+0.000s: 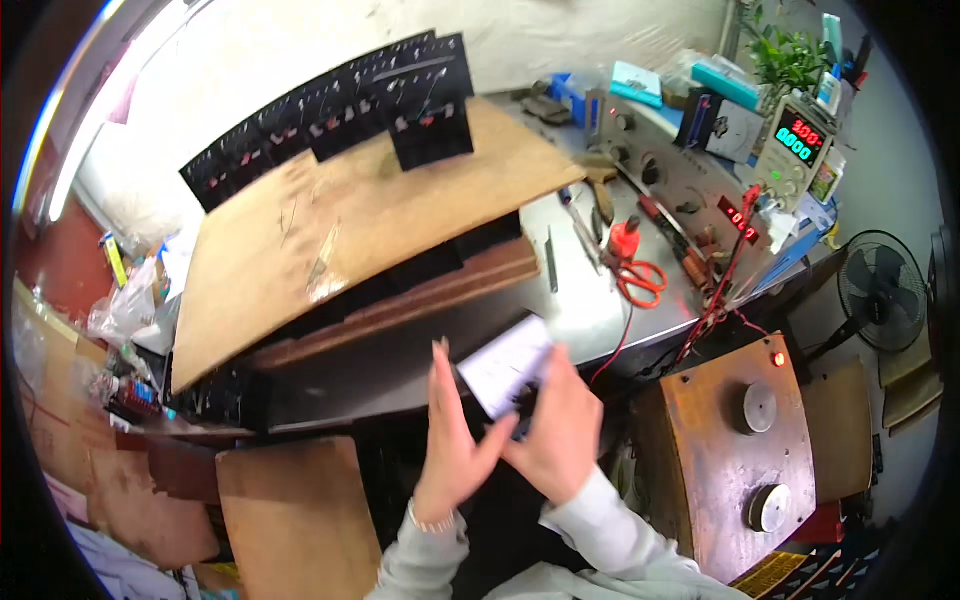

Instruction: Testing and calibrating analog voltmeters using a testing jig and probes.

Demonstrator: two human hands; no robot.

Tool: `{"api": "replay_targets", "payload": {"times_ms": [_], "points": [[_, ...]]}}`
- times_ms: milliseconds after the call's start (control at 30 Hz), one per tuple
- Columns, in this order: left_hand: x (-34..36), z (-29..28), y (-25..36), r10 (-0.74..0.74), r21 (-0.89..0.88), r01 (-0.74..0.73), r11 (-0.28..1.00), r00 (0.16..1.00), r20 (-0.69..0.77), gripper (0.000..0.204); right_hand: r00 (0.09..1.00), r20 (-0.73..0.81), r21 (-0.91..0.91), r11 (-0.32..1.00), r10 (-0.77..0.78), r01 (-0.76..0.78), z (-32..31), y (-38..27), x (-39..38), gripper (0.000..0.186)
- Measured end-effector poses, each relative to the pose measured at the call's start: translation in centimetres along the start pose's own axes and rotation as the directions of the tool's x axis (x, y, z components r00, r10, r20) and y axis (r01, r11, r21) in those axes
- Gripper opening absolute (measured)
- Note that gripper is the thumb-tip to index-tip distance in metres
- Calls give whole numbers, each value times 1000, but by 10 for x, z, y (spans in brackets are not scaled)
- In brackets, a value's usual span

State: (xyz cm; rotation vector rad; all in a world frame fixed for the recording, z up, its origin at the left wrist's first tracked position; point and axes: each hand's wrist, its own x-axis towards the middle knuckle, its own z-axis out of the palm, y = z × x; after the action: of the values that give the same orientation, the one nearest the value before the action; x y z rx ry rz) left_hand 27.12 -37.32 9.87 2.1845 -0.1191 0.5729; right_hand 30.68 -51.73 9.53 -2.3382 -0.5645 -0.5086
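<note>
Both my hands meet low in the middle of the view, just in front of the metal workbench (pixel 590 300). My right hand (pixel 560 430) grips a small dark block with a pale, shiny top face (pixel 508 366), tilted up to the left. My left hand (pixel 452 440) is raised beside it with fingers stretched straight up, its palm against the block's left side and its thumb touching my right hand. The underside of the block is hidden by my fingers.
A large wooden board (pixel 340 230) lies on dark blocks and carries rows of black parts (pixel 340 110) at its far edge. Orange-handled scissors (pixel 640 280), hand tools, red wires and meters with lit digits (pixel 795 140) sit right. A rusty metal box (pixel 730 450) stands lower right, a fan (pixel 880 290) beyond it.
</note>
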Motion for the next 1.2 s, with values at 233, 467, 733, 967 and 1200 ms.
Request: {"api": "replay_targets", "payload": {"times_ms": [233,467,733,967,1200], "points": [[47,-30,-52,-111,-301,144,943,986,124,109,990,-2,332,933,144,-135,0,0,3,91],[45,-28,-54,-132,-283,166,945,982,135,103,942,23,479,824,334,-304,-6,9,-20,31],[48,-29,-39,-151,-510,243,825,965,215,108,891,121,589,690,438,-419,-14,5,-16,22],[48,-31,-40,-130,-445,244,862,954,271,114,912,118,552,737,393,-389,-14,12,-22,22],[43,-25,-39,-119,-411,166,896,983,139,107,863,289,721,499,415,-481,-62,-9,-28,16]]}}
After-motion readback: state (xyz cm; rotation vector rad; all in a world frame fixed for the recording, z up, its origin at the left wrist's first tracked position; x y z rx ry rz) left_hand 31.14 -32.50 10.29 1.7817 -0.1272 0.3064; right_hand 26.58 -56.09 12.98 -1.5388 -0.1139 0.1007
